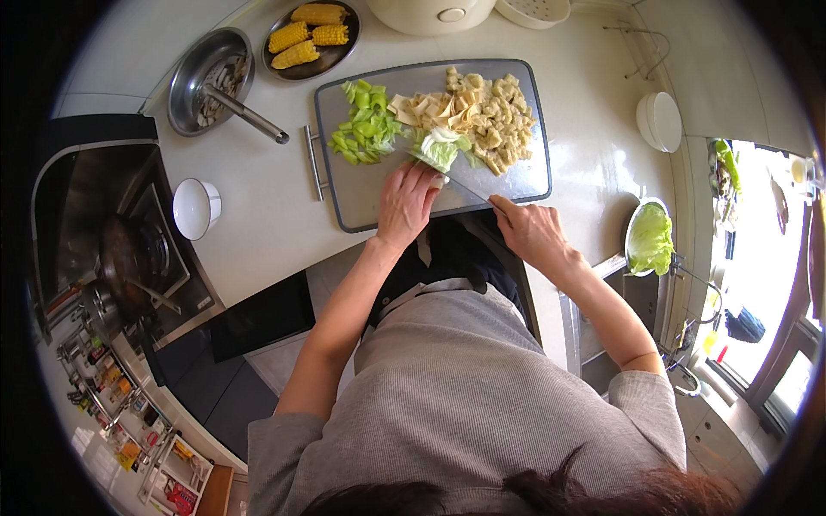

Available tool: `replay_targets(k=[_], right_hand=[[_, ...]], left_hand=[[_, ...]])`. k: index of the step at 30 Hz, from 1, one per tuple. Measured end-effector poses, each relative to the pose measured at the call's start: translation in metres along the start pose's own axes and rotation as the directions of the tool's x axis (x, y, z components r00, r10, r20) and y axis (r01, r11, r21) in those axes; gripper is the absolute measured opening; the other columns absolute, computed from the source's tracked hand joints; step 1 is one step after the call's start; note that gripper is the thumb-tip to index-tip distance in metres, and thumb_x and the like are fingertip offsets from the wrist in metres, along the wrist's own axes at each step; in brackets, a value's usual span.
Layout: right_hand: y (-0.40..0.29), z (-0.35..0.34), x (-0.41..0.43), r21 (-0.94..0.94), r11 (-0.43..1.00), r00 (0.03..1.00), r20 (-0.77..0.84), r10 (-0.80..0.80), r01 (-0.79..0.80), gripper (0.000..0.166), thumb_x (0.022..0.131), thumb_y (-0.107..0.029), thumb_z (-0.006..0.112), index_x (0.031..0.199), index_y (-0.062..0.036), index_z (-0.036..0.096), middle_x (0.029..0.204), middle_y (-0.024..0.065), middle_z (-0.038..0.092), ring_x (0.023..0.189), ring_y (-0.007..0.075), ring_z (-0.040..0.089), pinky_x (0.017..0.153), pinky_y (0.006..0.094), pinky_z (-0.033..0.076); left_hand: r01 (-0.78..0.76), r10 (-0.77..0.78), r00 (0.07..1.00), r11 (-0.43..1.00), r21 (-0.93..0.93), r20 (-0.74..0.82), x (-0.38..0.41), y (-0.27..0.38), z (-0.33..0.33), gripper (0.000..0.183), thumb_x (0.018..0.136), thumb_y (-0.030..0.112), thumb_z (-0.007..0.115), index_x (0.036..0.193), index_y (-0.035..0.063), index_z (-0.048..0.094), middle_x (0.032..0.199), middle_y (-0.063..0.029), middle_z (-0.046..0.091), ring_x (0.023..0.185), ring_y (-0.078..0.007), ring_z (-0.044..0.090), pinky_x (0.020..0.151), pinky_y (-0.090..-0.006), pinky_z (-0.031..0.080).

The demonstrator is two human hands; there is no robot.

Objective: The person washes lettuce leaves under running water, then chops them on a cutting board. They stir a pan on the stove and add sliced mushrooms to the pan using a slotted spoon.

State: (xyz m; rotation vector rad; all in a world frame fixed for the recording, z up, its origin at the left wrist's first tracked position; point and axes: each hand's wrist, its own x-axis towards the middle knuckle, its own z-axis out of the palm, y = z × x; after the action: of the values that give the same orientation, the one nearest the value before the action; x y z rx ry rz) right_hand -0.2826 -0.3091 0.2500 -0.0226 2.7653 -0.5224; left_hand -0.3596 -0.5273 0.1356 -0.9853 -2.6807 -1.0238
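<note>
My right hand (530, 232) grips the handle of a kitchen knife (466, 191), whose blade slants up and left against leafy cabbage or lettuce (440, 149). Fingers bent, my left hand (408, 198) presses on a pale piece of this vegetable at the near edge of the grey cutting board (361, 206). Part of the blade is hidden by the leaves and fingers. Cut green pieces (366, 122), perhaps pepper or celery, lie on the board's left. Thin beige sheets, cut small (429, 111), sit at its middle, and beige spongy chunks (503, 122) are heaped on the right.
Back left are a metal pan (181, 97) with sliced food and a dark plate (353, 45) of corn pieces. A white bowl (197, 209) stands near the stove (71, 174). Leaves fill a bowl (629, 226) by the sink at right. A cream appliance (429, 22) stands behind the board.
</note>
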Motion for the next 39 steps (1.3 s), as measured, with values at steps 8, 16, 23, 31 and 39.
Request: replay_targets(k=[8, 16, 23, 31, 39], right_hand=[[0.009, 0.051, 0.014, 0.052, 0.998, 0.998, -0.057, 0.042, -0.039, 0.036, 0.09, -0.02, 0.063, 0.126, -0.0159, 0.062, 0.079, 0.0217, 0.069, 0.077, 0.0425, 0.068, 0.077, 0.049, 0.054], [0.02, 0.018, 0.012, 0.377, 0.907, 0.966, 0.238, 0.1, -0.186, 0.062, 0.098, -0.061, 0.049, 0.131, -0.0105, 0.061, 0.098, 0.0219, 0.071, 0.094, 0.037, 0.069, 0.084, 0.0439, 0.052], [-0.001, -0.021, 0.002, 0.339, 0.931, 0.967, 0.251, 0.052, -0.138, 0.058, 0.104, -0.054, 0.038, 0.131, -0.009, 0.064, 0.108, 0.0214, 0.071, 0.103, 0.0378, 0.067, 0.092, 0.0443, 0.052], [-0.007, -0.038, -0.007, 0.194, 0.945, 0.916, 0.358, 0.18, -0.262, 0.055, 0.106, -0.05, 0.038, 0.129, -0.0086, 0.065, 0.093, 0.0228, 0.072, 0.091, 0.039, 0.07, 0.086, 0.0449, 0.054], [0.016, 0.043, 0.02, 0.305, 0.944, 0.991, 0.093, 0.101, -0.125, 0.053, 0.102, -0.056, 0.041, 0.124, -0.0141, 0.065, 0.091, 0.0252, 0.069, 0.09, 0.0449, 0.066, 0.079, 0.0505, 0.053]], left_hand=[[0.057, -0.063, 0.996, 0.994, 0.095, 0.06, -0.007, 0.007, 0.003, 0.03, 0.085, 0.015, 0.069, 0.111, 0.0034, 0.061, 0.115, -0.0112, 0.059, 0.105, -0.033, 0.054, 0.091, -0.0417, 0.046], [0.012, -0.013, 0.999, 1.0, 0.023, 0.051, -0.008, 0.005, -0.003, 0.032, 0.083, 0.01, 0.068, 0.114, 0.005, 0.062, 0.122, -0.0093, 0.058, 0.107, -0.03, 0.054, 0.096, -0.0396, 0.046], [0.048, -0.049, 0.999, 0.998, 0.035, 0.009, -0.014, 0.0, 0.005, 0.033, 0.084, 0.01, 0.068, 0.115, 0.0045, 0.061, 0.121, -0.0103, 0.059, 0.114, -0.0313, 0.053, 0.1, -0.0404, 0.046], [0.045, -0.045, 0.999, 0.999, 0.02, -0.015, -0.012, -0.003, 0.007, 0.035, 0.084, 0.012, 0.069, 0.117, 0.0057, 0.061, 0.12, -0.0093, 0.059, 0.115, -0.0311, 0.053, 0.099, -0.0408, 0.048], [0.065, -0.065, 0.998, 0.998, -0.005, 0.003, -0.012, 0.001, 0.007, 0.035, 0.082, 0.009, 0.07, 0.116, 0.009, 0.061, 0.123, -0.0061, 0.057, 0.114, -0.0301, 0.053, 0.097, -0.0388, 0.048]])
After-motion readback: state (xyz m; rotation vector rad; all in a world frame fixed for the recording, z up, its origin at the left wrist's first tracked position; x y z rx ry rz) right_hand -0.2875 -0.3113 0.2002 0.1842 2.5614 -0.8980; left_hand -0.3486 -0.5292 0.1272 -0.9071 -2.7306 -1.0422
